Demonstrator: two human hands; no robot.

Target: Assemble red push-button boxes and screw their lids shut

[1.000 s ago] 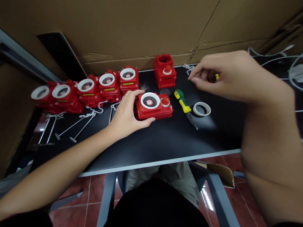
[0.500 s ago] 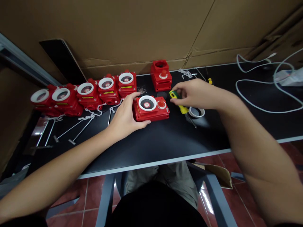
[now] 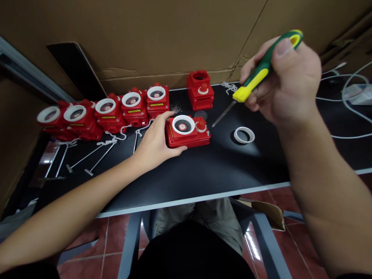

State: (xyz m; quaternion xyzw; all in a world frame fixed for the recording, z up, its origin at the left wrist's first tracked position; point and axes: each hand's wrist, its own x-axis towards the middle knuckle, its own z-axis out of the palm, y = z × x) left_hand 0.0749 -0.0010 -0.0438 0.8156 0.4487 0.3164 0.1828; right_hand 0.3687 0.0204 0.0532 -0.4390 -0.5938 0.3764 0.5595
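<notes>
My left hand (image 3: 155, 141) grips the left end of a red box (image 3: 188, 142) with a white ring round its dark window and a red knob at its right. Raised at the right, my right hand (image 3: 286, 77) is wrapped round a green and yellow screwdriver (image 3: 257, 79). Its metal tip points down and left, above the table and a little right of the box, without touching it. A loose white ring (image 3: 244, 135) lies on the table to the right. Behind the held box are a clear disc (image 3: 201, 114) and another red box (image 3: 200, 93) with an open round hole.
Several red boxes (image 3: 106, 116) with white rings stand in a row at the left. White cords and metal T-shaped rods (image 3: 100, 159) lie before them. A dark panel (image 3: 77, 71) leans on the cardboard behind. White cable (image 3: 345, 97) loops at the right of the black table (image 3: 186, 178).
My right hand has lifted the screwdriver up and right, and its tip now points down-left. The loose white ring is fully uncovered. My left hand still holds the box.
</notes>
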